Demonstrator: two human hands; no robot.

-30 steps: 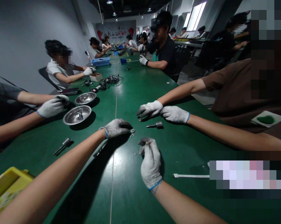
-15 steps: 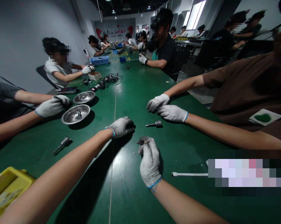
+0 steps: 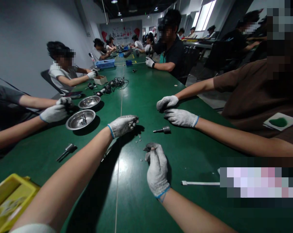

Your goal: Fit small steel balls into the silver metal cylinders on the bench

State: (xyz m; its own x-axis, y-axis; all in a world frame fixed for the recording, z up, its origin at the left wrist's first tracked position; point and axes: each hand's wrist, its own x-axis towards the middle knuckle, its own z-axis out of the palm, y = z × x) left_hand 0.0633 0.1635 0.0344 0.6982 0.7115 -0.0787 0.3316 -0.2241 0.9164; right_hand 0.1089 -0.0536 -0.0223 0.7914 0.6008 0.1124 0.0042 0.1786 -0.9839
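My left hand (image 3: 122, 125), in a white knitted glove with a blue cuff edge, is raised a little over the green table (image 3: 134, 200). Its fingers are closed, and small dark and shiny bits show at the fingertips, too small to name. Just below it lie several tiny nut-like rings (image 3: 140, 139). One more ring (image 3: 141, 160) sits apart, left of my right hand (image 3: 157, 170). That hand, gloved too, rests on the table with fingers curled and pinched together; what they hold, if anything, is hidden. Beyond it lies a grey metal cylinder with a thin shaft (image 3: 163, 129).
Two steel bowls (image 3: 80, 119) stand at left, near a co-worker's gloved hands (image 3: 54, 112). A similar shafted part (image 3: 67, 151) and a yellow bin (image 3: 15, 200) are nearer. Another co-worker's gloved hands (image 3: 181, 117) are at right, above a white cable (image 3: 201, 183). Tangled black cables (image 3: 114, 84) lie farther off.
My left hand has lifted and drawn slightly back and away, uncovering several small rings on the table. My right hand keeps its place and its pinch.
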